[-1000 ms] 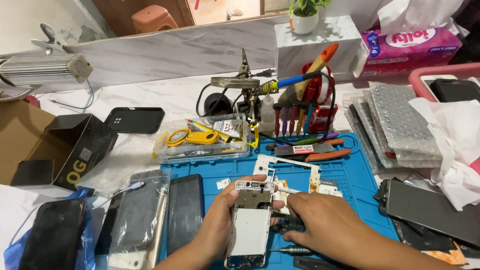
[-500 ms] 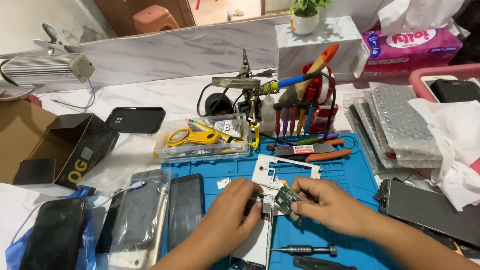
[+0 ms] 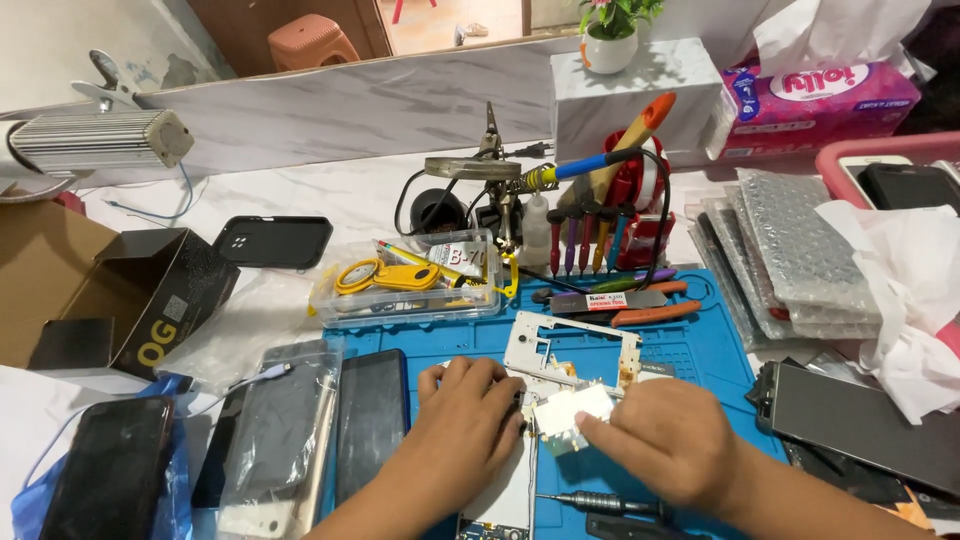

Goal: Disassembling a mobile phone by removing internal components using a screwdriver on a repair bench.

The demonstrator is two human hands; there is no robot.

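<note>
Counts, approx. where piled: two hands (image 3: 470, 420) at work — both on one opened phone (image 3: 500, 500). One white phone frame (image 3: 570, 350) on one blue mat (image 3: 700, 350). One screwdriver (image 3: 590, 503) lying loose; five more upright in the red stand (image 3: 640, 225). One clear plastic box (image 3: 410, 295), one tissue box (image 3: 820, 100), one potted plant (image 3: 608, 35), one black carton (image 3: 150, 300). Bubble-wrap packs (image 3: 800, 250) — three at least, stack hides the rest. Dark phones/screens at left (image 3: 370, 420): four or so.

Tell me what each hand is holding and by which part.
The right hand pinches a small silvery circuit board by its right edge. The left hand presses down on the opened phone, gripping nothing visible.
</note>
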